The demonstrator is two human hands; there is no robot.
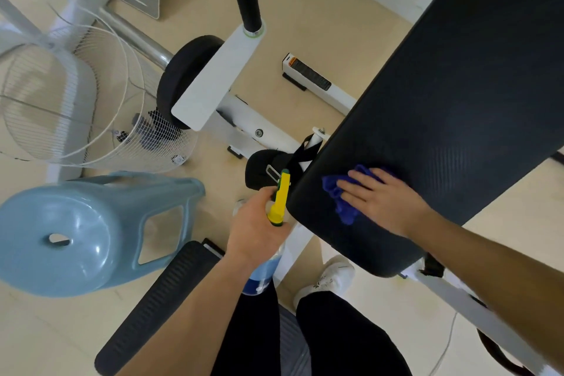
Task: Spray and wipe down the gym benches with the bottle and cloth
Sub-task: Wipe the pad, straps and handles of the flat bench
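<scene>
Our left hand (pixel 259 223) is wrapped tight around the neck of the spray bottle (pixel 279 201), the yellow and green trigger head poking up past the knuckles and the clear body with its blue band hanging down below the wrist. It sits just off the near corner of the black bench pad (pixel 442 94), beside the pad's edge but not over it, and we cannot tell exactly where the nozzle faces from here.

Moving right, the blue cloth (pixel 341 195) lies bunched on the pad close to that same near end, and our right hand (pixel 381 201) presses flat on top of it, fingers spread and straight, palm down, pinning the cloth to the surface rather than gripping it.

What matters for the next stroke is how the pad runs: its long axis climbs away from us, up and to the right, and nearly all of it lies beyond the cloth. We judge the right hand is the one placed to wipe, pushing away along that length, while the bottle waits at the near corner.
</scene>
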